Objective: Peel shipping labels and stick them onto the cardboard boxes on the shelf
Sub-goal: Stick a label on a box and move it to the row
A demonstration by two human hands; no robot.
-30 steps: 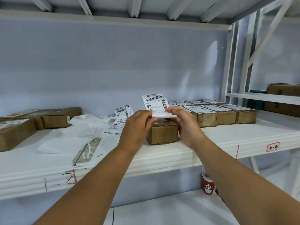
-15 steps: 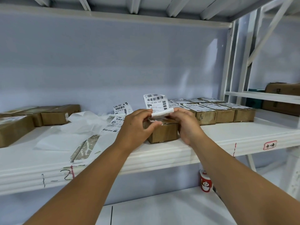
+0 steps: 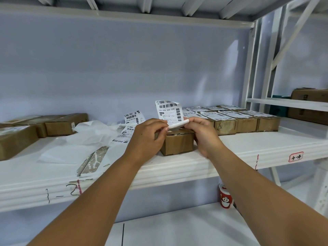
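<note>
Both the left hand (image 3: 148, 134) and right hand (image 3: 204, 133) are pinching the shipping label (image 3: 168, 112), peeling its backing above the unlabelled cardboard box (image 3: 177, 143); peeling slowly should be keeping it flat.

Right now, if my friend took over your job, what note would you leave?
Left hand and right hand both pinch one shipping label, half peeled from its backing, over the bare box at the shelf front.
Done: the labelled boxes at right.
Left: finish peeling and stick it on the bare box. More labels lie by the backing scraps; the boxes at left may need labels too.
</note>
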